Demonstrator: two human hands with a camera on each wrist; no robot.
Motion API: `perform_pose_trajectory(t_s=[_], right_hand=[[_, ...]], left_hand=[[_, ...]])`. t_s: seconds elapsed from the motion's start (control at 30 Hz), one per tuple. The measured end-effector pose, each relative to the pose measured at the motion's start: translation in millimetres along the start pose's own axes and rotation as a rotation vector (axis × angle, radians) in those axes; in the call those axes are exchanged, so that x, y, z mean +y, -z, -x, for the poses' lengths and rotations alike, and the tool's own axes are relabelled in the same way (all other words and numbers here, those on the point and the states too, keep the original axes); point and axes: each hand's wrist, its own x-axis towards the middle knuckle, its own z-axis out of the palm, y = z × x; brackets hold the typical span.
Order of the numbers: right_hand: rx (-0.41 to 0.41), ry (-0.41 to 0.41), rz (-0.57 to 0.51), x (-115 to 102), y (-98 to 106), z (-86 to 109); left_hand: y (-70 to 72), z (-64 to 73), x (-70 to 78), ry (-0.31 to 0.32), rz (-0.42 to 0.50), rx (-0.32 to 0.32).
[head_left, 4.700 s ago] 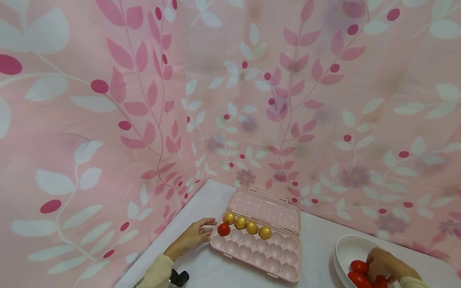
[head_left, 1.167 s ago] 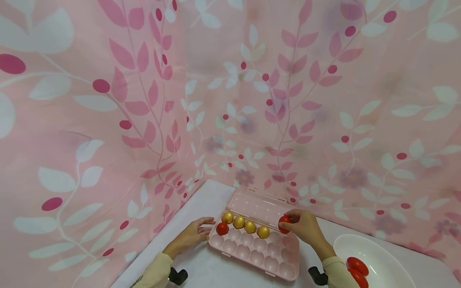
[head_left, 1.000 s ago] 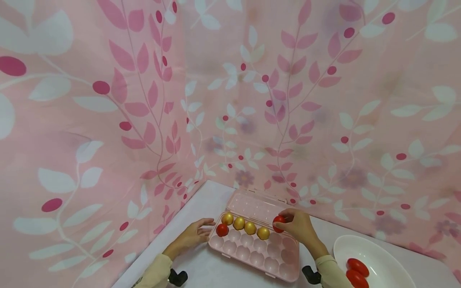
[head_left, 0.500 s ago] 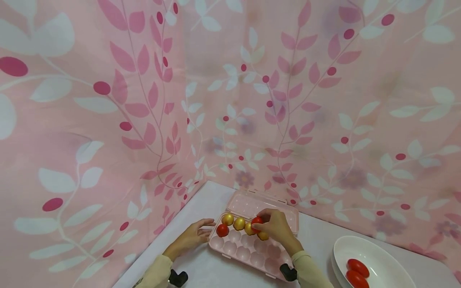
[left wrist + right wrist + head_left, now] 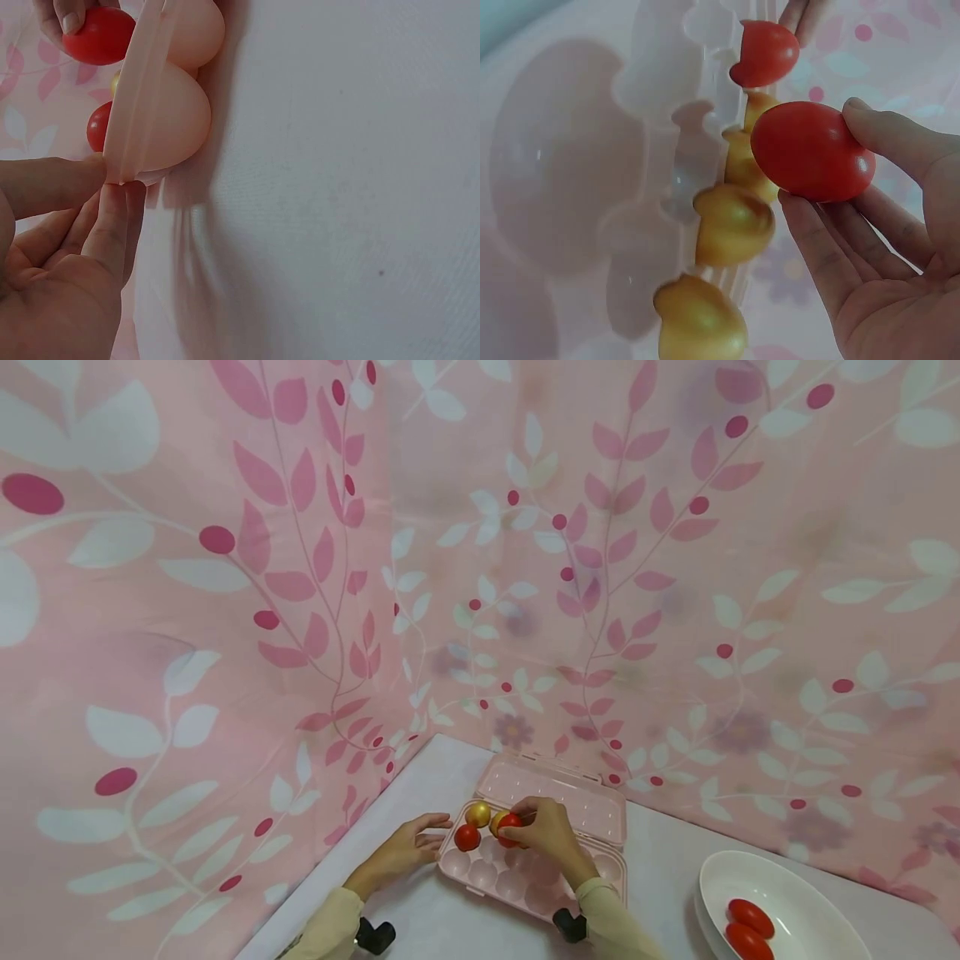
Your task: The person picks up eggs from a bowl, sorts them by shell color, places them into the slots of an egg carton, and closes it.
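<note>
A pink egg box (image 5: 611, 870) lies with its lid (image 5: 600, 810) folded back. My left hand (image 5: 401, 853) pinches its left rim, thumb above and fingers beneath, as the left wrist view shows. My right hand (image 5: 551, 837) holds a red egg (image 5: 812, 151) between thumb and fingertips, raised over the box's cups. Another red egg (image 5: 467, 837) sits in a cup at the left end. Several gold eggs, among them a gold egg (image 5: 477, 815) in the corner and another gold egg (image 5: 735, 225), fill part of the back row; my right hand covers some in the head view.
A white bowl (image 5: 817, 897) with red eggs (image 5: 751, 918) in it stands at the right. Behind the white table (image 5: 660, 860) hangs a pink leaf-patterned curtain (image 5: 525, 610). A black wrist mount (image 5: 570, 925) overlaps the box's front edge in the head view.
My right hand took a red egg from the bowl, carried it left to the box, and has kept moving left above the gold eggs. The left hand stays at the box's rim.
</note>
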Motion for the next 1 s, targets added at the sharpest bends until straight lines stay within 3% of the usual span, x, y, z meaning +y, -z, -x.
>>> perform_pose_trajectory(t_s=[0.17, 0.47, 1.0], right_hand=[[0.013, -0.020, 0.005, 2.8, -12.8, -3.3], [0.015, -0.127, 0.066, 4.5, -33.7, -2.1], [-0.020, -0.034, 0.087, 16.2, -44.4, -1.4]], left_hand=[[0.2, 0.2, 0.1, -0.007, 0.014, -0.007], [1.5, 0.7, -1.1, -0.018, 0.042, -0.023], [1.1, -0.1, -3.3, -0.030, 0.025, -0.014]])
